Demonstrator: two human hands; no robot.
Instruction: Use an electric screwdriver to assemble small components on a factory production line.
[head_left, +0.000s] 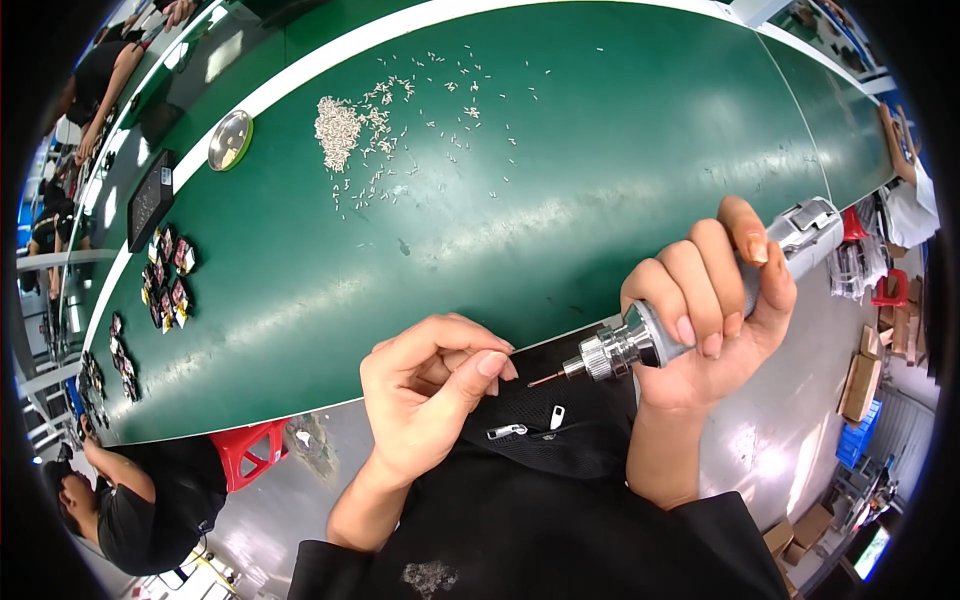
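My right hand (715, 290) is wrapped round a grey electric screwdriver (645, 335) with a knurled silver chuck. Its thin copper-coloured bit (546, 380) points left toward my left hand (430, 390). The thumb and index finger of that left hand are pinched together just short of the bit's tip; whatever lies between them is too small to make out. Below both hands, two small white-and-silver pieces like zipper pulls (507, 432) rest on black mesh fabric (590, 450) over my lap. Farther off, a heap of tiny silver pins or screws (338, 133) lies on the green table (560, 250).
Loose pins are scattered right of the heap. A round green-rimmed dish (231, 140) and a black tray (151, 202) stand along the white edge at left. Several small dark wrapped parts (167, 278) lie nearer. A co-worker (150, 500) sits at lower left by a red stool (248, 455).
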